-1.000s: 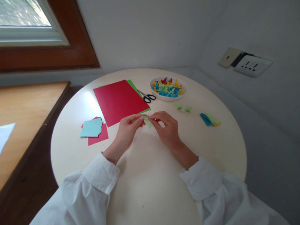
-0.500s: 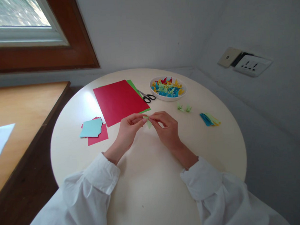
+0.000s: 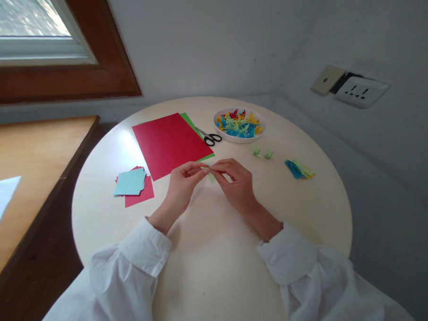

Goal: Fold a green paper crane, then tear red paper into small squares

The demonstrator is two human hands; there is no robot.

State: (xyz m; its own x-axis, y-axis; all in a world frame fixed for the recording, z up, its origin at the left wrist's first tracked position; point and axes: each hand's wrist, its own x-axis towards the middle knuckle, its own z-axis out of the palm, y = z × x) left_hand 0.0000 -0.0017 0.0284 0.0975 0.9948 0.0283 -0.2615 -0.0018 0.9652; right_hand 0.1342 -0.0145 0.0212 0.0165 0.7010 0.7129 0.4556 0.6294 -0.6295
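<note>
Near the middle of the round table, my left hand [image 3: 184, 184] and my right hand [image 3: 235, 181] meet over a small folded piece of pale green paper [image 3: 211, 177]. Thumb and fingers of both hands pinch it, and most of the paper is hidden behind them. Its lower tip points down toward me. To the right of my right hand lie two small pale green folded paper cranes [image 3: 262, 152]. Just beyond my fingertips are large red sheets [image 3: 172, 144] with green paper [image 3: 206, 157] beneath.
Black-handled scissors [image 3: 210, 139] rest against the sheets. A white bowl [image 3: 240, 140] of coloured paper cranes stands at the back. Blue and yellow folded strips [image 3: 299, 169] lie at right, light blue and red paper squares [image 3: 130, 182] at left, all on the white table [image 3: 200, 255].
My right fingers have shifted slightly left, closer to my left fingertips, covering a little more of the green paper. Everything else stays in place.
</note>
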